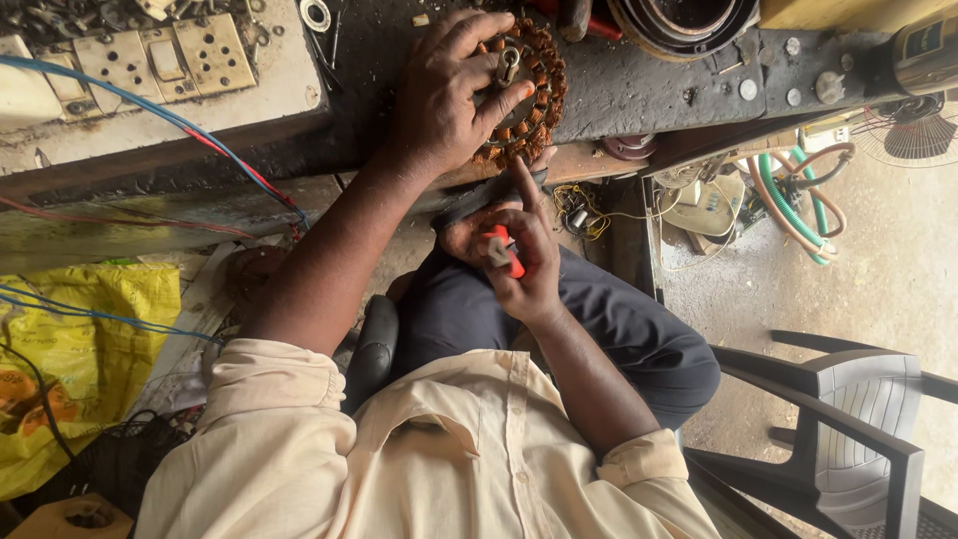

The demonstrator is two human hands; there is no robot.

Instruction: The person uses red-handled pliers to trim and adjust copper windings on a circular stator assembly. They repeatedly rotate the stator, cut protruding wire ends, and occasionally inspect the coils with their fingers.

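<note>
So the copper-wound motor coil [524, 90] sits flat on the dark bench [639, 90], right at its near edge, and the left hand [449, 90] is spread over the top of it, fingers splayed and pressing down rather than closed around it. The right hand [519, 255] is just below that edge, over the lap, curled shut around a small red-handled tool [504, 250], index finger pointing up at the coil's underside. The coil lies straight up and slightly right of that hand, near but not touching. Left hand is clearly the closer one.
</note>
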